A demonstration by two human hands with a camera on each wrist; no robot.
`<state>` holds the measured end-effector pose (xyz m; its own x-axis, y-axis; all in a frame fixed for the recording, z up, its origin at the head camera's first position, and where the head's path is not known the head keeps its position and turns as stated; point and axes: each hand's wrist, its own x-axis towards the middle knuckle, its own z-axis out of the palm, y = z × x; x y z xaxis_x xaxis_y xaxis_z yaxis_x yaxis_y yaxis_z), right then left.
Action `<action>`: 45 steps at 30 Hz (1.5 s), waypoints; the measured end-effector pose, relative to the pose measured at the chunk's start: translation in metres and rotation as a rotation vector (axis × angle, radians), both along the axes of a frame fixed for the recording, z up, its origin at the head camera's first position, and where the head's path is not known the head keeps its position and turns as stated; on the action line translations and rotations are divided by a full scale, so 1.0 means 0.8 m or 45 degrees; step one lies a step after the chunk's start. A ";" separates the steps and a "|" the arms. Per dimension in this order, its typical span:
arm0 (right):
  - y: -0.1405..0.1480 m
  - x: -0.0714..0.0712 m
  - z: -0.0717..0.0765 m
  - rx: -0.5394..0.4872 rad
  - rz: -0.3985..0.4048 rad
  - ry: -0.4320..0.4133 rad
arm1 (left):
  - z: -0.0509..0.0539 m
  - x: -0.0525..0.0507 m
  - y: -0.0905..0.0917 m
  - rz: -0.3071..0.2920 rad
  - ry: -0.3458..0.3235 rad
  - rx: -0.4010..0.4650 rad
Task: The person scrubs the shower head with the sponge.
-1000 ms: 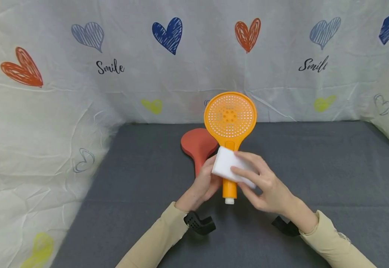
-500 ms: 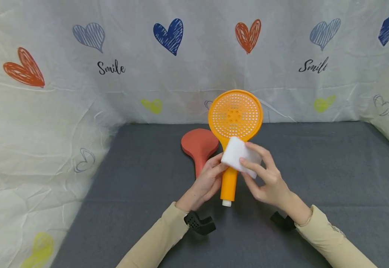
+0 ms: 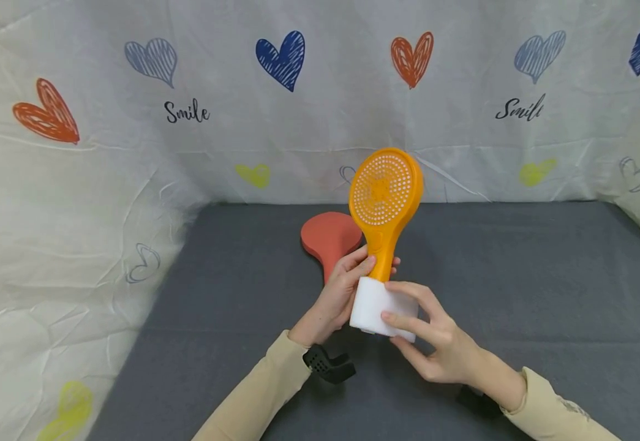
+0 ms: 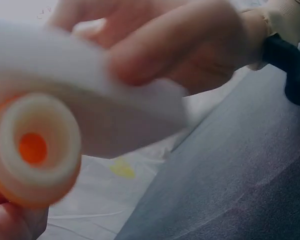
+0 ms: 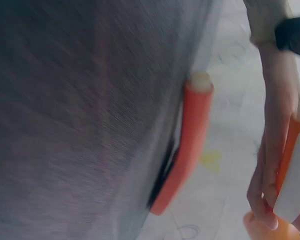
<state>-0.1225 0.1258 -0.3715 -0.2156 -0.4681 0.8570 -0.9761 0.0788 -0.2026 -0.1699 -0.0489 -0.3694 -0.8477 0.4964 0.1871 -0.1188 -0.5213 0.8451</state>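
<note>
My left hand [image 3: 337, 300] grips the handle of an orange shower head [image 3: 384, 190], thumb in front and fingertips showing on the far side. The shower head stands tilted above the table, its perforated face turned partly left. In my right hand [image 3: 435, 337] a white sponge block [image 3: 377, 306] is pinched between thumb and fingers, lying against the lower handle and hiding it in the head view. The left wrist view shows the handle's white hollow end [image 4: 40, 140] close up, with the sponge [image 4: 120, 115] beside it.
Behind my left hand, a red shower head [image 3: 331, 236] lies on the dark grey table cloth [image 3: 231, 294]. A white sheet [image 3: 342, 92] printed with hearts hangs at the back and left.
The sponge first rose slightly, then slid down the handle towards its end with my right hand. The orange shower head has turned, its face now angled left.
</note>
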 end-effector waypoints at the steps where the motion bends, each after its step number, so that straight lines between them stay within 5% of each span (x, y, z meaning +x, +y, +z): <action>1: 0.001 0.002 -0.002 0.017 0.019 0.008 | 0.001 0.000 0.000 -0.014 -0.008 0.013; 6: 0.008 -0.014 -0.012 -0.023 -0.027 0.037 | 0.000 0.000 0.002 -0.032 0.000 0.017; 15: 0.019 -0.050 -0.003 -0.198 -0.344 -0.007 | -0.004 0.002 0.007 -0.082 0.078 -0.028; 20: 0.013 -0.032 -0.013 -0.137 -0.253 -0.031 | -0.007 0.002 0.007 -0.048 0.049 -0.020; 27: 0.009 0.001 -0.025 0.071 -0.025 0.036 | -0.008 0.001 0.004 -0.098 0.081 0.082; 31: 0.010 -0.010 -0.023 0.045 -0.018 0.128 | -0.007 0.000 0.004 -0.090 0.124 0.076; 38: 0.008 -0.048 -0.008 -0.170 -0.247 0.209 | -0.005 0.001 0.002 -0.076 0.208 -0.013; 45: 0.004 -0.037 -0.016 -0.096 -0.166 0.104 | 0.000 0.003 0.000 -0.034 0.083 -0.046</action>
<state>-0.1523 0.1288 -0.3841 -0.1988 -0.3742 0.9058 -0.9720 0.1934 -0.1334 -0.1679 -0.0486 -0.3694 -0.8205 0.5264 0.2229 -0.0767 -0.4878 0.8696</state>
